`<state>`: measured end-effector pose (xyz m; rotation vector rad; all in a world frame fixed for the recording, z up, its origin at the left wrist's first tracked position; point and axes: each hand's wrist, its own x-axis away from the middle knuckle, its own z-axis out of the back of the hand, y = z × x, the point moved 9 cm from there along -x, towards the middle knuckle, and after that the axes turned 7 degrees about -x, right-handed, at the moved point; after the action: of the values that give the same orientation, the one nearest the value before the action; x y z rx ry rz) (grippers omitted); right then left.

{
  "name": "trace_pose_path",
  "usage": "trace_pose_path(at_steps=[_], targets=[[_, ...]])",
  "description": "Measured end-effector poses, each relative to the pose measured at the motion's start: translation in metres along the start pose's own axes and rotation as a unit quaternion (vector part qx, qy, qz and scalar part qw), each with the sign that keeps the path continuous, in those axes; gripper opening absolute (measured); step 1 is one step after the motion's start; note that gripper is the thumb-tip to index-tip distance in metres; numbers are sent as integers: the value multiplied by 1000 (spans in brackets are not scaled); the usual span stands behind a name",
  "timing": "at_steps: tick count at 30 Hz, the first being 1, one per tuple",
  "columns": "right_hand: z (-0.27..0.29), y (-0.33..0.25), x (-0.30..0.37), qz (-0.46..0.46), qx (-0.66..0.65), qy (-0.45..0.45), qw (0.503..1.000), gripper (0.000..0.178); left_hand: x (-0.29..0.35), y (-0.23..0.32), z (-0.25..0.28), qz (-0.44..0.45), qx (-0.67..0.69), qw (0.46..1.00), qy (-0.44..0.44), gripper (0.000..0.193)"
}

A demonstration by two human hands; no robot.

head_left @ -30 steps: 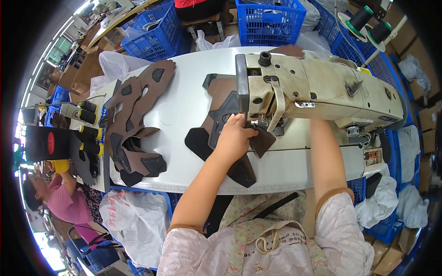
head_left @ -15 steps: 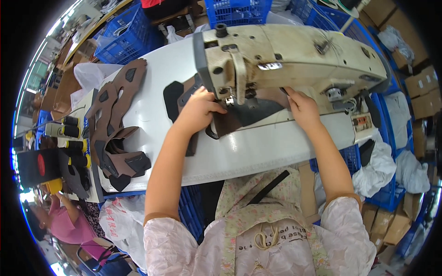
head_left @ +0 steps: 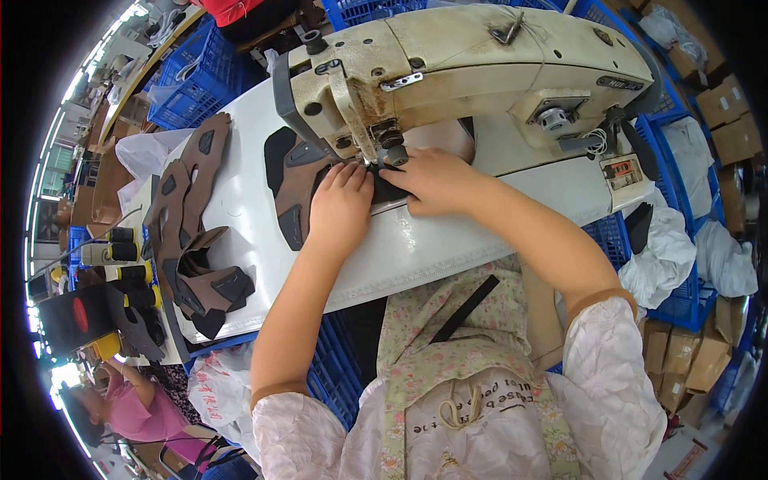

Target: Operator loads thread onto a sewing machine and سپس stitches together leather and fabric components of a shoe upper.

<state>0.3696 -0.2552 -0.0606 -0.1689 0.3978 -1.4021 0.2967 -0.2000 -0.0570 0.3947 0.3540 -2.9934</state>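
Observation:
Beneath the head of a cream sewing machine, a brown and black cut shoe-upper piece lies on the white table, partly hidden by my hands and the machine. My left hand rests with its fingers laid flat at the left of the needle area. From the right, my right hand reaches in, thumb and forefinger spread, their tips at the piece just below the presser foot. Both hands touch the work from above. Left of them lies another brown upper piece with black patches.
More brown upper pieces lie overlapped at the table's left. Thread spools stand beyond that edge. Blue crates surround the table, with white plastic bags at the right. A co-worker in pink is at lower left.
My right hand has let go of the piece's right part and moved left to the needle area. My left hand's fingers have flattened onto the work. The whole view has shifted.

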Motion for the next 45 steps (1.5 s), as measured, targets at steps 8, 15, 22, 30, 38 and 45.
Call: trace_pose_path(at_steps=[8,15,22,30,38,45], targets=[[-13,-13,7,25,70,38,997,36,7,-3,-4,34,110,993,4,51],[-13,-7,12,73,106,142,981,31,10,-13,-5,33,160,986,18,51],[-11,-1,14,74,79,158,982,32,14,-24,-7,42,222,974,17,50],[-9,9,15,54,31,163,985,29,16,-27,-12,56,230,971,39,47],[-7,12,17,37,40,175,983,30,11,-15,-7,57,176,981,60,45],[-9,17,17,16,47,177,983,29,7,-16,-7,51,189,979,64,46]])
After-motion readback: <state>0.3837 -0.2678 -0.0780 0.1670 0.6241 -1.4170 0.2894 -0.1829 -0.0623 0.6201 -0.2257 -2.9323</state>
